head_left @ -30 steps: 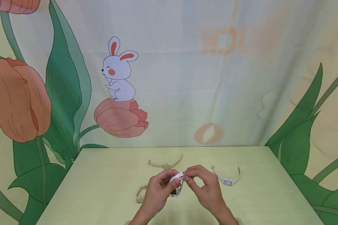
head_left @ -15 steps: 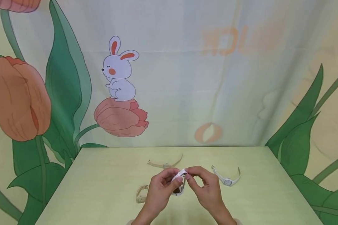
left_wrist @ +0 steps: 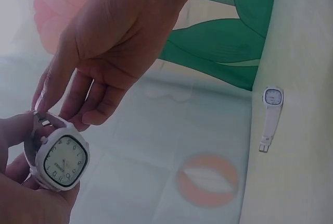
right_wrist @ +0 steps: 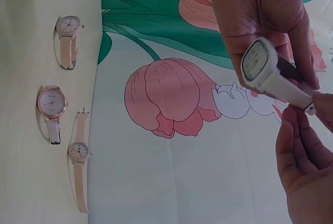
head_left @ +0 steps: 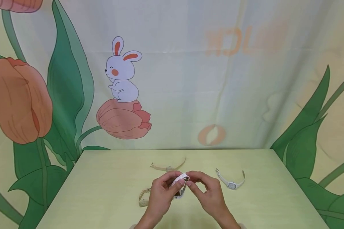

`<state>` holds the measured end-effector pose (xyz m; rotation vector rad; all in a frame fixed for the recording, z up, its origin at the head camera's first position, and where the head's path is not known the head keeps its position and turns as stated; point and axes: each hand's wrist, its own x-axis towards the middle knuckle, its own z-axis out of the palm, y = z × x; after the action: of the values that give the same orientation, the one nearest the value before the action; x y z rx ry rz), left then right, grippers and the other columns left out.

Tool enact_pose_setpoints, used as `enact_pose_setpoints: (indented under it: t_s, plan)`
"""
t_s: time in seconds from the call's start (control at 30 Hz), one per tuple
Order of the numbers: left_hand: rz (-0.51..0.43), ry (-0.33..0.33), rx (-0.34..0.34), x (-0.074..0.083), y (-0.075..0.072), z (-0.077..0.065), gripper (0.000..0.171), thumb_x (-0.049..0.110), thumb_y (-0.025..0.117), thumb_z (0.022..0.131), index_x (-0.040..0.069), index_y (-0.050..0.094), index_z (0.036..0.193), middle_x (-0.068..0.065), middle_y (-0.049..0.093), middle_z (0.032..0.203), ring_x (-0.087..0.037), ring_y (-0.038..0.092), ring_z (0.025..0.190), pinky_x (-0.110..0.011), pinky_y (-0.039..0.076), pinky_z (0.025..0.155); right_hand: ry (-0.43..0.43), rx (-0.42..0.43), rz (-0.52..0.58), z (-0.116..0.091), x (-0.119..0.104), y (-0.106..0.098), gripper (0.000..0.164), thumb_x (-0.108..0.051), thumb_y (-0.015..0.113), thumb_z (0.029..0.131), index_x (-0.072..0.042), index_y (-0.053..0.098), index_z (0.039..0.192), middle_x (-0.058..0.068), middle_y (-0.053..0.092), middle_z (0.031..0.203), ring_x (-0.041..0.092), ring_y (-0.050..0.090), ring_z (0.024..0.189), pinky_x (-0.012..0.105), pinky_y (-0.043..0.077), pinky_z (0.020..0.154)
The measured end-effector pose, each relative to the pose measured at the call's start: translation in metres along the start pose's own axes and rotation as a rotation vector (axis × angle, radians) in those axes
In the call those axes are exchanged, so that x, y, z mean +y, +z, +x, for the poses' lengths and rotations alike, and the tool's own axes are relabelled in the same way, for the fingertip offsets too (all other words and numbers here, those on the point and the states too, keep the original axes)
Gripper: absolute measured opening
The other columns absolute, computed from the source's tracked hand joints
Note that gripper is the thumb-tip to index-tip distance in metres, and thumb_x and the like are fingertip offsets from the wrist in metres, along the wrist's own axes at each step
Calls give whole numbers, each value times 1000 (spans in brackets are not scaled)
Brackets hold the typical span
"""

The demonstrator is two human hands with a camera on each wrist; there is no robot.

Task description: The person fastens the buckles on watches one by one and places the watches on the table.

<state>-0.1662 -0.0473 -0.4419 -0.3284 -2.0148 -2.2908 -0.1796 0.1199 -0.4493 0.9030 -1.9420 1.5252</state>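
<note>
A white wristwatch [left_wrist: 66, 162] with a squarish dial is held up between both hands, its strap bent round into a loop. My left hand [head_left: 161, 192] grips the strap, thumb across its upper side. From the other side, my right hand [head_left: 207, 192] pinches the loop near the strap end. In the right wrist view, the metal buckle [right_wrist: 310, 109] shows right at the right fingertips. The fingers hide part of the strap.
Another white watch [head_left: 232, 185] lies on the table [head_left: 263, 206] to the right. A beige-strapped watch [head_left: 169, 169] lies behind the hands and a second [head_left: 144, 202] at the left. A rose-gold-cased watch [right_wrist: 52, 102] is seen in the right wrist view. A printed curtain [head_left: 172, 95] hangs behind.
The watch in my hands has tilted slightly back and forth, and my right fingertips have shifted a little along the strap. The watches on the table stay put.
</note>
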Motion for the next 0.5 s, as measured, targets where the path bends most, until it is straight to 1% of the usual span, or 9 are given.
enact_pose_setpoints:
  t_s: [0.1,0.2,0.3,0.4,0.5]
  plan:
    - [-12,-11,8,0,0,0,18,12,72,89,4,69,105,-8,70,96,-7,65,81,-20,55,68,-38,3,-3,-1,4,-1,34,14,68,83,-5,69,111,12,73,98,11,68,86,19,56,79]
    - [-16,-5,3,0,0,0,19,12,72,89,3,69,105,-10,71,97,-8,67,82,-21,56,69,-77,10,1,1,4,-1,35,16,67,82,-4,70,110,13,73,96,11,68,86,19,56,80]
    - [-24,-1,-4,0,0,0,20,11,73,89,1,69,105,-13,70,98,-9,68,83,-21,57,71,-91,17,7,2,1,-1,35,19,66,82,-2,70,109,14,73,96,12,69,88,18,55,80]
    - [-27,4,-15,0,-1,0,21,12,72,89,0,69,106,-17,70,98,-9,68,82,-21,57,69,-121,33,-32,3,-2,1,35,21,66,79,-1,72,106,13,72,93,13,68,86,16,54,79]
    - [-28,9,-26,-1,-1,1,22,13,72,89,0,68,107,-13,70,97,-7,67,80,-21,57,66,-161,50,-79,4,-4,2,34,23,66,76,1,72,102,13,70,90,15,66,82,15,52,77]
